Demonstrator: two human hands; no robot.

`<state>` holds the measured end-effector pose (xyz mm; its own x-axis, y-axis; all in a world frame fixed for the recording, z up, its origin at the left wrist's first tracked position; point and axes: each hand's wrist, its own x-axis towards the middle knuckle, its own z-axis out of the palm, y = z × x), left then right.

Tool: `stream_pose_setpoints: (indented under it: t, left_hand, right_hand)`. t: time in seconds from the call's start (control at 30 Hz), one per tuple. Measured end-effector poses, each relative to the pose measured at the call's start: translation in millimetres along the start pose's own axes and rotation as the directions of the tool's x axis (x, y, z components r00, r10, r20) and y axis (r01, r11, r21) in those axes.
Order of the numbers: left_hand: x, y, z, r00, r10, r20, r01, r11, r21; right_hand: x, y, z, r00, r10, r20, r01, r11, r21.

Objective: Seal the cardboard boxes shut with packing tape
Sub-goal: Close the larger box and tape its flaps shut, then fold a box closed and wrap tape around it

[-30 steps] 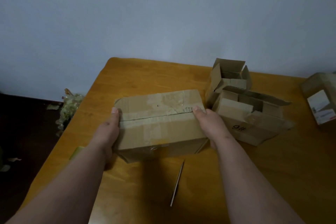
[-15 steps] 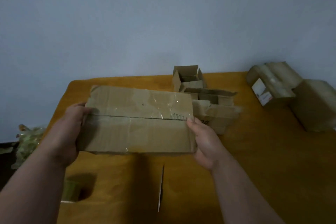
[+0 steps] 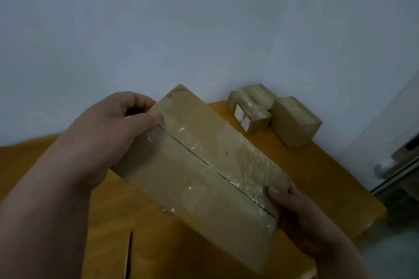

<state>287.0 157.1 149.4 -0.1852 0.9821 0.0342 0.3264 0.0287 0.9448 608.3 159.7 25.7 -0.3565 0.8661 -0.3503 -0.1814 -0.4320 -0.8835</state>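
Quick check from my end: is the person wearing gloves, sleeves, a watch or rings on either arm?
Nothing worn shows. Both forearms are bare to the frame edge, and the left hand and right hand are ungloved, with no watch, ring or wristband showing. The nails look short.

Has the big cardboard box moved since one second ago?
Yes. The cardboard box, then resting on the table, is now lifted and turned toward the closed boxes at the far right corner.

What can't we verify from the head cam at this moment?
- Box underside and far faces: turned away from the head view.
- Left hand and right hand fingertips: wrapped behind the box ends.
- Label on a stacked box: too small and blurred to read.
- Thin stick on the table: cut off by the bottom edge.
- Tape roll: not in view.
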Motion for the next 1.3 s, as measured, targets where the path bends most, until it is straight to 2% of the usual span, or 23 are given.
stream_pose_setpoints:
  t: [0.1, 0.17, 0.23, 0.3, 0.43, 0.53, 0.63, 0.67, 0.73, 0.83, 0.97, 1.03, 1.13, 1.23, 1.3]
  left_hand:
    - [12, 20, 72, 0.994, 0.106, -0.023, -0.102, 0.987, 0.121]
    - [26, 30, 125, 0.991, 0.128, -0.042, -0.114, 0.963, 0.244]
    - [45, 36, 179, 0.989, 0.148, -0.01, -0.132, 0.91, 0.394]
    - [64, 34, 229, 0.986, 0.163, 0.041, -0.164, 0.87, 0.466]
    - [95, -1, 308, 0.979, 0.039, 0.199, -0.125, 0.888, 0.442]
    - [99, -38, 345, 0.965, -0.153, 0.212, 0.046, 0.899, 0.435]
    - [88, -67, 368, 0.913, -0.377, 0.159, 0.359, 0.924, 0.129]
    - [86, -73, 373, 0.885, -0.448, 0.13, 0.45, 0.893, 0.01]
    - [87, -82, 380, 0.842, -0.525, 0.123, 0.538, 0.832, -0.132]
    - [101, -85, 385, 0.854, -0.462, 0.24, 0.505, 0.848, -0.161]
    - [123, -80, 399, 0.845, -0.389, 0.367, 0.478, 0.857, -0.193]
    - [133, -79, 407, 0.843, -0.374, 0.387, 0.466, 0.867, -0.179]
    - [150, -80, 418, 0.871, -0.348, 0.346, 0.426, 0.886, -0.182]
    - [159, -81, 426, 0.909, -0.342, 0.24, 0.371, 0.925, -0.087]
    - [159, -84, 422, 0.939, -0.33, 0.097, 0.329, 0.944, 0.026]
  right_hand:
    - [-21, -27, -68, 1.0, 0.009, -0.006, -0.009, 1.0, -0.016]
    - [-28, -43, -119, 0.995, 0.05, -0.083, -0.053, 0.998, -0.03]
    - [-33, -50, -166, 0.982, 0.09, -0.164, -0.093, 0.996, -0.012]
    - [-33, -52, -204, 0.968, 0.11, -0.226, -0.104, 0.994, 0.037]
    - [-14, -37, -249, 0.912, 0.163, -0.377, -0.148, 0.987, 0.069]
    - [13, -17, -254, 0.866, 0.229, -0.445, -0.231, 0.972, 0.052]
    - [42, -9, -254, 0.809, 0.257, -0.528, -0.29, 0.957, 0.021]
    - [50, -10, -254, 0.795, 0.246, -0.554, -0.297, 0.955, -0.003]
    - [64, -14, -255, 0.773, 0.21, -0.598, -0.315, 0.946, -0.075]
    - [81, -23, -255, 0.75, 0.159, -0.642, -0.305, 0.945, -0.122]
    - [107, -30, -258, 0.726, 0.133, -0.674, -0.25, 0.965, -0.08]
    - [121, -32, -259, 0.728, 0.127, -0.673, -0.226, 0.972, -0.061]
    - [144, -39, -261, 0.734, 0.105, -0.671, -0.116, 0.993, 0.028]
    - [157, -42, -266, 0.702, 0.154, -0.696, 0.031, 0.969, 0.246]
    - [161, -35, -265, 0.683, 0.257, -0.684, -0.022, 0.943, 0.333]
